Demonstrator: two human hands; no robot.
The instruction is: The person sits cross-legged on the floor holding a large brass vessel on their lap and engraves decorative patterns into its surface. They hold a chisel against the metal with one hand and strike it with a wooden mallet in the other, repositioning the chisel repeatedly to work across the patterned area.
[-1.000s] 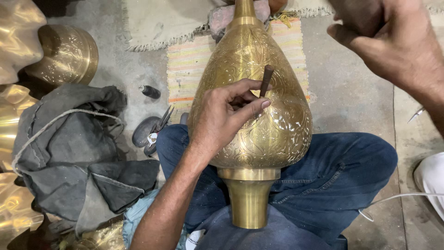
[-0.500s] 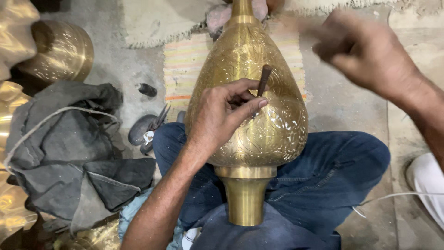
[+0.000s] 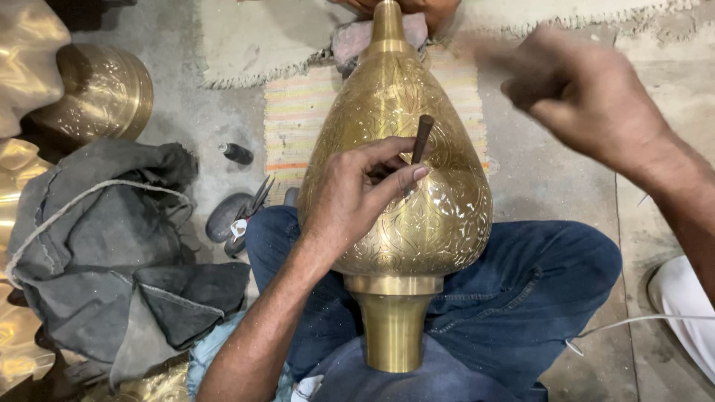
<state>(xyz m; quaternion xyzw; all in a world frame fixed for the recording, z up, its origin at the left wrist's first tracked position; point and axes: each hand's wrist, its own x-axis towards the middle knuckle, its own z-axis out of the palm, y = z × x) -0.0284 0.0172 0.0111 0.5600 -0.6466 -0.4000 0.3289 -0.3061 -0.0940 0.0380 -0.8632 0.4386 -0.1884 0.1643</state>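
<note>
A large engraved brass vase (image 3: 439,216) lies across my lap, its narrow top pointing away from me and its plain neck (image 3: 393,327) toward me. My left hand (image 3: 357,201) rests on the vase's belly and grips a thin dark metal punch (image 3: 422,138), whose tip is pressed against the engraved surface. My right hand (image 3: 588,97) hangs in the air above and to the right of the vase. It is motion-blurred, its fingers curled around a blurred tool that sticks out to the left. My legs are in blue jeans (image 3: 536,298).
On the left lie a grey cloth bag with a cord (image 3: 112,246), a brass bowl (image 3: 104,93) and other brass pieces. Pliers (image 3: 249,212), a dark stone (image 3: 223,216) and a small black cylinder (image 3: 238,154) lie by my knee. A striped mat (image 3: 298,112) lies under the vase.
My right hand has swung down and left from the upper right corner toward the punch. My left hand and the vase have stayed in place.
</note>
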